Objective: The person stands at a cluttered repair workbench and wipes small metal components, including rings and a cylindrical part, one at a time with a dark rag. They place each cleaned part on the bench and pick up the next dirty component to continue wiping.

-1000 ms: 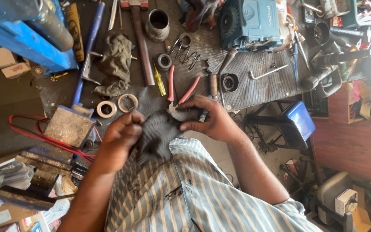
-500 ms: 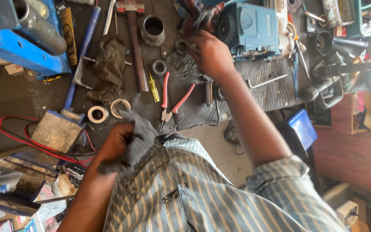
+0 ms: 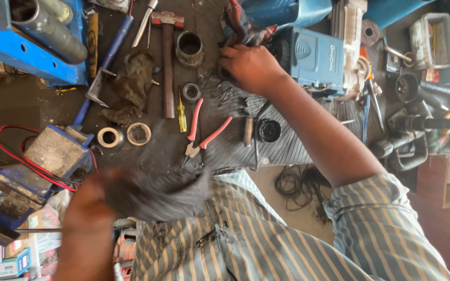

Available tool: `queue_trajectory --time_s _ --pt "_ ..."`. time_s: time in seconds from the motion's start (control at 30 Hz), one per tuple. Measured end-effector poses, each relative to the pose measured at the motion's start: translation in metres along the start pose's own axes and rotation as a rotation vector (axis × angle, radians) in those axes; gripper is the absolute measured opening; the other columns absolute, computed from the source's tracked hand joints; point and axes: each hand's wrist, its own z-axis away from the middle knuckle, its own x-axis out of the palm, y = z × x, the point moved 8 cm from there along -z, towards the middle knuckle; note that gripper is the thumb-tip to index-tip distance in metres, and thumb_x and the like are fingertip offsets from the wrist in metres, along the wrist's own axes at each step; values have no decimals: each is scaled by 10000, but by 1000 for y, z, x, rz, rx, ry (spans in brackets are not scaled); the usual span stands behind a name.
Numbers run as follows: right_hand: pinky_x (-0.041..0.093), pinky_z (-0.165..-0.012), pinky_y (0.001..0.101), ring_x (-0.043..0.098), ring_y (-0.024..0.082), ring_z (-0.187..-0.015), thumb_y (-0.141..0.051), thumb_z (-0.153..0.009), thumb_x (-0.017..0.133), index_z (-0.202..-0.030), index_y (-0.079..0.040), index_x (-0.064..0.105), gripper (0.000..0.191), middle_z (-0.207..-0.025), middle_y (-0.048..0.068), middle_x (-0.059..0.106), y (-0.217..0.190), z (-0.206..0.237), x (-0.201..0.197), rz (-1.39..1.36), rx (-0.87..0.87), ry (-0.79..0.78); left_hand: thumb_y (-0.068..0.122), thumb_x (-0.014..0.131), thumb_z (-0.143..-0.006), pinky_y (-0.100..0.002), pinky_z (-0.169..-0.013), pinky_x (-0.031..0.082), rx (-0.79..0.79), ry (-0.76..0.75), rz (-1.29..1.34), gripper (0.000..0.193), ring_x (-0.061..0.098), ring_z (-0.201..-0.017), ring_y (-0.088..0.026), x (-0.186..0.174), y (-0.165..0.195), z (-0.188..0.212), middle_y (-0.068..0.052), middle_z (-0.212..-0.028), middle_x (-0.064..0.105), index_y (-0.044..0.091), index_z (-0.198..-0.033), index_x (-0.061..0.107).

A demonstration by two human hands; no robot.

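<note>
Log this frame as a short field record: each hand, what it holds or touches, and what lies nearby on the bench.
view: head camera, looking down at a cluttered workbench
left hand: near the body, gripping a dark rag; both motion-blurred
right hand: reaching out, fingers at small metal parts beside the blue power tool; what it grips is hidden
near right hand: red-handled pliers, yellow screwdriver, black round part
further left: hammer, metal sleeve, two rings, grey block with red wires
</note>
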Motion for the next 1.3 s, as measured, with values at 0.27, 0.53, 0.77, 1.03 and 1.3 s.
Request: queue_trajectory --time_s 0.27,0.53,0.77,1.03,1.3 --pt "564 -834 417 657 282 -1102 -246 -658 886 -1231 -116 710 613 -1256 66 643 12 32 -25 -136 36 119 109 730 -905 -371 -936 512 -109 582 626 446 650 -1088 -210 30 -90 -38 -129 -1262 674 -27 -1316 624" --pt "577 -979 405 666 267 -1174 -272 -813 920 -1231 -112 688 503 -1236 57 650 -72 114 -129 -552 -42 447 73 665 -923 -316 -794 528 -189 453 636 404 665 -936 -164 86 -98 -86 -96 -1152 687 -4 -1317 613" --pt "473 -1069 428 589 295 -1232 -251 -745 870 -1343 -88 638 661 -1242 116 617 -94 142 -107 -716 95 490 42 609 -940 -267 -670 541 -252 695 492 378 678 -803 -125 110 -120 -60 -68 -1056 699 16 -1317 603" --pt "492 -1102 429 660 269 -1194 -78 -961 731 -1400 49 575 483 -1314 185 669 -128 169 70 -2578 592 72 -65 568 -1030 -243 -661 476 -72 719 170 139 596 -726 -95 122 -93 -65 -48 -873 696 -4 -985 685" --pt "542 -922 365 683 214 -1084 -31 -929 770 -1353 -18 607 455 -1250 127 694 -142 160 52 -2683 297 324 -39 570 -1020 -229 -855 471 -32 641 -204 135 579 -955 -77 134 -60 -77 3 -1027 625 -55 -1053 700"
